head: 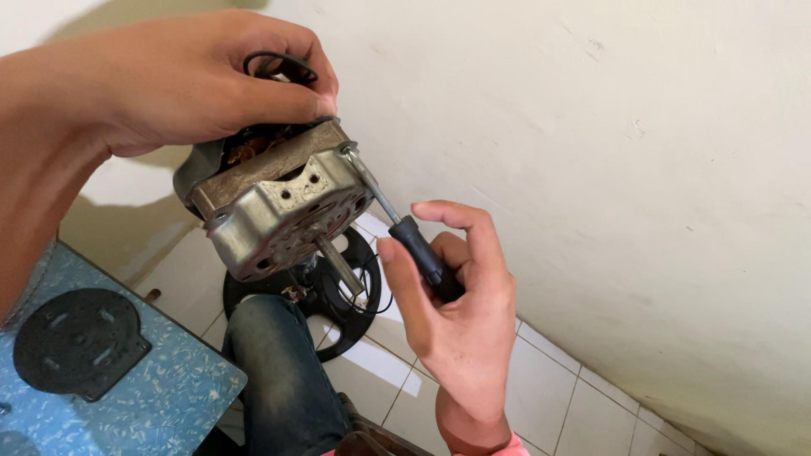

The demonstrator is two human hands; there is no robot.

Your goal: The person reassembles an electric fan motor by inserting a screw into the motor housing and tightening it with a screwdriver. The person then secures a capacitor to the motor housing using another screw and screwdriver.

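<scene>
The left hand [182,80] grips a metal motor [274,207] from above; the right hand [456,317] closes around a black-handled screwdriver [397,224], tip at the motor's corner screw

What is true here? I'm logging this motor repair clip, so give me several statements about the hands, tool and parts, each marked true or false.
1. The left hand grips the metal motor from above. True.
2. The right hand holds a hammer. False: it holds a black-handled screwdriver.
3. The screwdriver tip meets the motor's upper corner. True.
4. The black round plate lies on a red surface. False: it lies on a blue speckled surface.
5. The motor's shaft sticks out. True.
</scene>
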